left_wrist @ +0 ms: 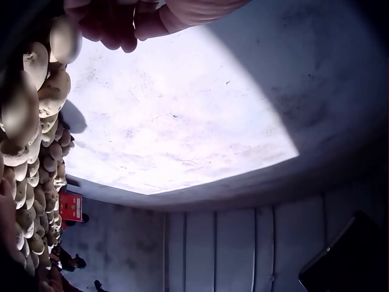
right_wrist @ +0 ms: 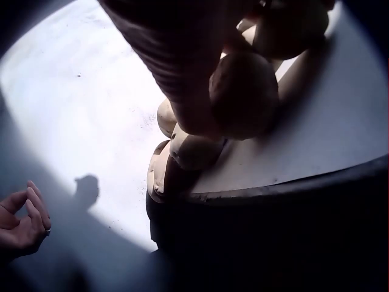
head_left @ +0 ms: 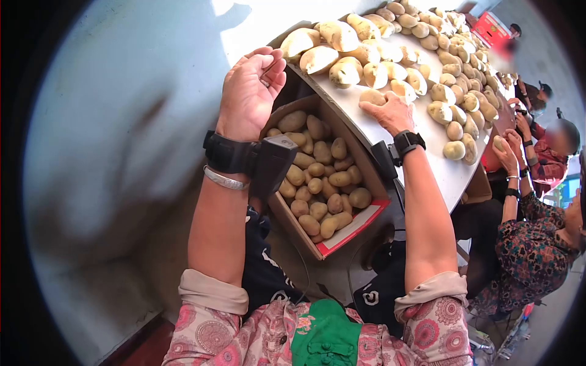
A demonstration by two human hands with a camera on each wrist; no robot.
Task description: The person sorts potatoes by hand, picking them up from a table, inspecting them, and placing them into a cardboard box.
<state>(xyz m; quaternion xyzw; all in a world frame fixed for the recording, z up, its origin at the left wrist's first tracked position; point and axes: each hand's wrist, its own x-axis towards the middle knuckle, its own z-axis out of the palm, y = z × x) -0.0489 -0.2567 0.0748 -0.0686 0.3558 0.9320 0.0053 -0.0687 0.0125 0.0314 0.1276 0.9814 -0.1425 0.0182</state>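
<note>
My right hand (head_left: 394, 114) is over the white table and grips a potato (head_left: 372, 96) near the table's edge, fingers and thumb about it. In the right wrist view that potato (right_wrist: 246, 97) sits dark under the hand, with other potatoes close by. My left hand (head_left: 251, 91) is raised beside the table's left corner, palm turned up, fingers loosely curled and holding nothing. Larger sunlit potatoes (head_left: 339, 36) lie just right of it on the table. In the left wrist view only the fingers (left_wrist: 109, 27) show, at the top.
Below the table edge stands a cardboard box (head_left: 360, 222) with many potatoes in it. More potatoes (head_left: 464, 73) spread along the white table (head_left: 442, 183) to the far end, near a red box (head_left: 490, 29). A pale wall (head_left: 116, 152) rises at left. Other people sit along the right side.
</note>
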